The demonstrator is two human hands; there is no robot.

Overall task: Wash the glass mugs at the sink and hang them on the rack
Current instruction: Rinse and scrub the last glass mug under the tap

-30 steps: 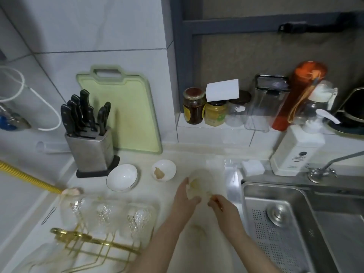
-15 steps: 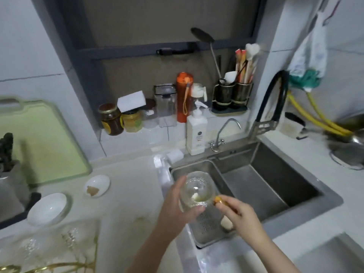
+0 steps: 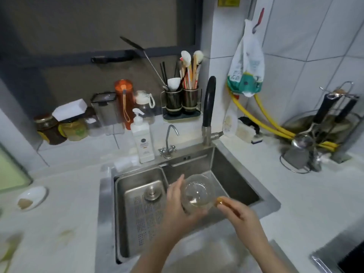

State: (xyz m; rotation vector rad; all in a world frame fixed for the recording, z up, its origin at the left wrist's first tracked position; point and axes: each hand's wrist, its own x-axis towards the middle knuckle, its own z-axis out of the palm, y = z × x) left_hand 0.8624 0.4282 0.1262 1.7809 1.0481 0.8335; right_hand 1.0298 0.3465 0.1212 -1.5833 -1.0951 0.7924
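Holding 1 glass mug (image 3: 198, 192) over the sink (image 3: 232, 174), the person has it tilted so its open mouth faces the camera, right of the perforated drain tray (image 3: 144, 209). The left hand (image 3: 178, 209) curls around the bowl from the left and below; the right hand (image 3: 239, 215) pinches the amber handle (image 3: 221, 202) on the near right. Thin clear glass like this is probably light, rigid and breakable against steel, and slippery once wet. The handle gives the surest hold, with a palm cupping the bowl as support. The black faucet (image 3: 208, 101) stands at the far side, with no water visible.
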